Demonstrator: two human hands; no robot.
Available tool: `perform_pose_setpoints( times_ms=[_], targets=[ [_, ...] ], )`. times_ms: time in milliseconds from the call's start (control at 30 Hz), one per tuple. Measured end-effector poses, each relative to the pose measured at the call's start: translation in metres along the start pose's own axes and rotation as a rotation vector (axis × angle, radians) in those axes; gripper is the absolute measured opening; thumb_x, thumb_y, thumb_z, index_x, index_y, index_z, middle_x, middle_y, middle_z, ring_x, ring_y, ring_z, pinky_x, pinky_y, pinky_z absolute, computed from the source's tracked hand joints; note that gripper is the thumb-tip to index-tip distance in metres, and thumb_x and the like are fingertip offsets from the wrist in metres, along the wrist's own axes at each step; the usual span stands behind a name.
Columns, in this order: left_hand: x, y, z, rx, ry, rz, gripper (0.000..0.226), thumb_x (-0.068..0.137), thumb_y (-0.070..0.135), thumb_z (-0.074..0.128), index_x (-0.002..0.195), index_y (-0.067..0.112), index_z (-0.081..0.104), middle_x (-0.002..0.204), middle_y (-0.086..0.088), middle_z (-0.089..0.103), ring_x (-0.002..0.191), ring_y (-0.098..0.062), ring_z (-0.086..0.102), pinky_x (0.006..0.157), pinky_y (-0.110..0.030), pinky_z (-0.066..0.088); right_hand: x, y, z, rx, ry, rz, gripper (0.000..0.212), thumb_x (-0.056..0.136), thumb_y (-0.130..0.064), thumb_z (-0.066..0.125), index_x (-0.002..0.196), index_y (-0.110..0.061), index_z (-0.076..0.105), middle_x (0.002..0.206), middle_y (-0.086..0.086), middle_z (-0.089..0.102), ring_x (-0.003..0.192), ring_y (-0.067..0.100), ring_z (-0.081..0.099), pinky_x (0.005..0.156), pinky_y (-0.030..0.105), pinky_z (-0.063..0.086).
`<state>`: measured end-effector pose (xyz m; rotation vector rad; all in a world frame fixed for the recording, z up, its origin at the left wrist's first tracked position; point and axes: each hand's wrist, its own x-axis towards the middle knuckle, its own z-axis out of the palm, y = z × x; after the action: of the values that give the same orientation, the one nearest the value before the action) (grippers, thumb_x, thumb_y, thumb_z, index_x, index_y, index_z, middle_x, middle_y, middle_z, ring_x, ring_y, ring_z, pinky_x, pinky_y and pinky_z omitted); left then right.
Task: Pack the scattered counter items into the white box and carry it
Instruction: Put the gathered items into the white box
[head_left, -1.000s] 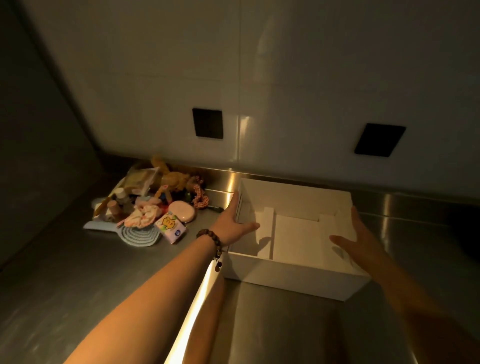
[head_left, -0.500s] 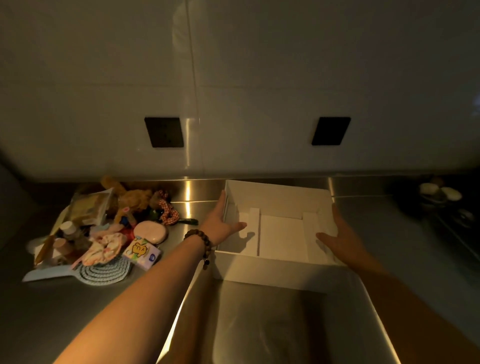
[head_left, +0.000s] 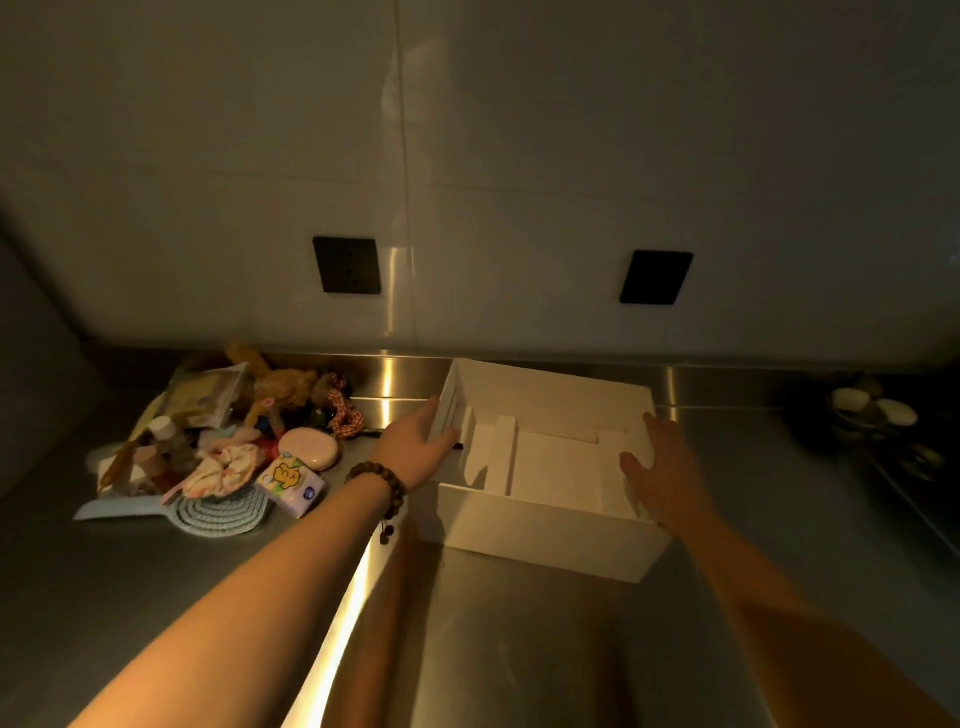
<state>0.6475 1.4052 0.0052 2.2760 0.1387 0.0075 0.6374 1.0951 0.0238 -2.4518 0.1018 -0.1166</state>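
We see a steel worktop running under a pale tiled wall that carries two dark sockets. On the worktop, close to the wall, sits the white box, open at the top, with folded white inserts lying flat on its floor and nothing else in it. Our left hand lies against the outside of the box's left wall, fingers straight along the wall and thumb pointing at the rim; its grip is open, flat on the card rather than curled round it. A bead bracelet circles that wrist. Our right hand is at the box's right wall, fingers spread and relaxed, its grip open too; we cannot tell whether it touches the card. To the left of the box, apart from it, the items lie in a heap: a round woven mat at the front, a plush toy at the back, a clear packet, a cloth scrunchie, a checked scrunchie, a pink oval case, a tissue pack and a small bottle. At the far right edge, small pale round things sit in shadow, too dim to name.
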Motion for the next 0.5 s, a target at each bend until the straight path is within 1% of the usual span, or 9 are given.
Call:
perform_pose_setpoints(
  times_ms=[67, 167, 267, 333, 367, 400, 433, 467, 500],
  targets=[
    [-0.014, -0.004, -0.008, 0.061, 0.057, 0.024, 0.067, 0.088, 0.057, 0.046, 0.146, 0.029, 0.025, 0.145, -0.003, 0.040, 0.127, -0.023, 0.043, 0.097, -0.033, 0.037, 0.000, -0.012, 0.004, -0.017, -0.009, -0.083, 0.063, 0.093, -0.024, 0.056, 0.148, -0.012, 0.027, 0.156, 0.011, 0.024, 0.143, 0.026, 0.023, 0.115, 0.038, 0.022],
    [-0.035, -0.011, -0.021, 0.153, 0.140, 0.023, 0.068, 0.088, 0.059, 0.043, 0.146, 0.026, 0.025, 0.147, -0.003, 0.039, 0.128, -0.022, 0.042, 0.100, -0.034, 0.036, 0.000, -0.041, 0.022, -0.009, -0.109, -0.244, 0.060, 0.094, -0.031, 0.054, 0.147, -0.018, 0.030, 0.156, 0.005, 0.025, 0.144, 0.020, 0.022, 0.112, 0.031, 0.021],
    [-0.058, -0.023, -0.039, 0.230, 0.224, 0.026, 0.067, 0.089, 0.055, 0.045, 0.145, 0.024, 0.028, 0.146, -0.003, 0.040, 0.128, -0.021, 0.043, 0.102, -0.035, 0.037, -0.007, -0.080, 0.047, 0.044, -0.222, -0.365, 0.057, 0.094, -0.035, 0.054, 0.145, -0.020, 0.034, 0.154, 0.002, 0.029, 0.141, 0.018, 0.028, 0.104, 0.023, 0.025],
    [-0.071, -0.035, -0.057, 0.274, 0.279, 0.016, 0.064, 0.089, 0.052, 0.047, 0.144, 0.024, 0.030, 0.144, -0.004, 0.042, 0.127, -0.021, 0.044, 0.100, -0.034, 0.037, -0.015, -0.108, 0.065, 0.083, -0.276, -0.437, 0.055, 0.094, -0.035, 0.055, 0.144, -0.022, 0.036, 0.153, -0.001, 0.031, 0.134, 0.014, 0.037, 0.100, 0.016, 0.033],
    [-0.077, -0.043, -0.067, 0.297, 0.307, -0.003, 0.064, 0.089, 0.050, 0.048, 0.144, 0.023, 0.031, 0.144, -0.004, 0.042, 0.127, -0.021, 0.044, 0.100, -0.033, 0.036, -0.020, -0.123, 0.073, 0.107, -0.301, -0.473, 0.054, 0.094, -0.035, 0.055, 0.143, -0.022, 0.037, 0.151, -0.001, 0.033, 0.131, 0.012, 0.039, 0.099, 0.016, 0.039],
    [-0.083, -0.051, -0.076, 0.314, 0.331, -0.027, 0.064, 0.089, 0.050, 0.048, 0.144, 0.021, 0.031, 0.145, -0.004, 0.042, 0.128, -0.022, 0.042, 0.102, -0.034, 0.035, -0.025, -0.137, 0.082, 0.115, -0.324, -0.512, 0.054, 0.094, -0.035, 0.055, 0.143, -0.022, 0.038, 0.151, -0.001, 0.032, 0.132, 0.014, 0.039, 0.101, 0.022, 0.042],
    [-0.089, -0.059, -0.085, 0.324, 0.347, -0.050, 0.065, 0.089, 0.049, 0.049, 0.144, 0.020, 0.031, 0.145, -0.005, 0.041, 0.129, -0.022, 0.041, 0.103, -0.034, 0.034, -0.030, -0.150, 0.091, 0.096, -0.342, -0.557, 0.054, 0.094, -0.037, 0.053, 0.143, -0.022, 0.037, 0.153, -0.001, 0.031, 0.136, 0.017, 0.035, 0.107, 0.027, 0.037],
    [-0.094, -0.067, -0.093, 0.328, 0.358, -0.066, 0.066, 0.088, 0.048, 0.050, 0.144, 0.019, 0.031, 0.145, -0.006, 0.041, 0.130, -0.023, 0.041, 0.104, -0.035, 0.034, -0.035, -0.163, 0.098, 0.063, -0.354, -0.604, 0.055, 0.094, -0.038, 0.052, 0.144, -0.022, 0.036, 0.154, 0.000, 0.030, 0.140, 0.018, 0.030, 0.110, 0.029, 0.028],
    [-0.099, -0.075, -0.101, 0.330, 0.366, -0.082, 0.066, 0.088, 0.048, 0.050, 0.144, 0.019, 0.031, 0.145, -0.007, 0.042, 0.129, -0.023, 0.041, 0.105, -0.035, 0.034, -0.039, -0.175, 0.106, 0.038, -0.360, -0.647, 0.055, 0.094, -0.039, 0.051, 0.145, -0.021, 0.035, 0.154, 0.000, 0.030, 0.141, 0.017, 0.028, 0.110, 0.028, 0.024]
  ],
)
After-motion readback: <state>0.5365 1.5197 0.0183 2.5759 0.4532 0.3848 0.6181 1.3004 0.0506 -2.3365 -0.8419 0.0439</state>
